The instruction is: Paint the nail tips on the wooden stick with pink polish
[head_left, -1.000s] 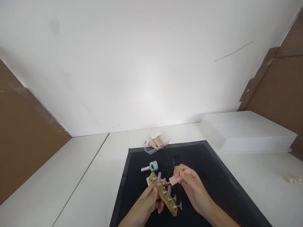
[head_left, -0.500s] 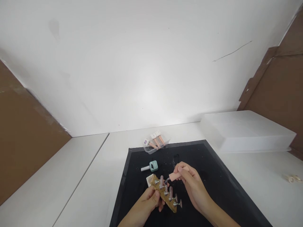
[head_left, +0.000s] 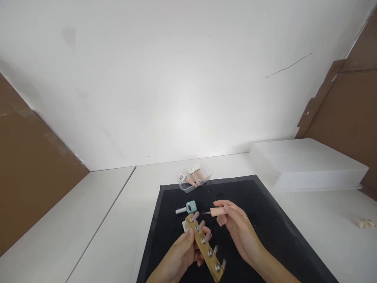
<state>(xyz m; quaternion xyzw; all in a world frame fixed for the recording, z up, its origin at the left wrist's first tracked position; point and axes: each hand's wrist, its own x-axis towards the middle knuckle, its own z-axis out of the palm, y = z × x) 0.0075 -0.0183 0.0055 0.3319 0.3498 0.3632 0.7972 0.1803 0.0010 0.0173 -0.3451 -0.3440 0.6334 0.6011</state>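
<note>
Fingers of my left hand (head_left: 186,252) wrap round a tan strip (head_left: 205,247), which bears several metal stands with pale mauve nail tips (head_left: 207,237). A white piece (head_left: 185,226) shows behind the strip's upper end, partly hidden. Between thumb and fingers, my right hand (head_left: 235,222) pinches the pink cap (head_left: 218,211) of a brush. The brush tip (head_left: 207,212) points left, above the strip and apart from the nail tips. Just beyond lies a teal bottle (head_left: 191,206) with a white cap, on its side.
A black mat (head_left: 235,188) lies under both hands. At its far edge, a clear tray (head_left: 186,189) holds pink-capped bottles. To the right stands a large translucent white box (head_left: 318,179), with cream bands (head_left: 365,223) near it. A white wall rises behind.
The brush in my right hand has moved away from the nail tips and levelled out. My left hand has turned the strip, so its stands now face more toward the camera.
</note>
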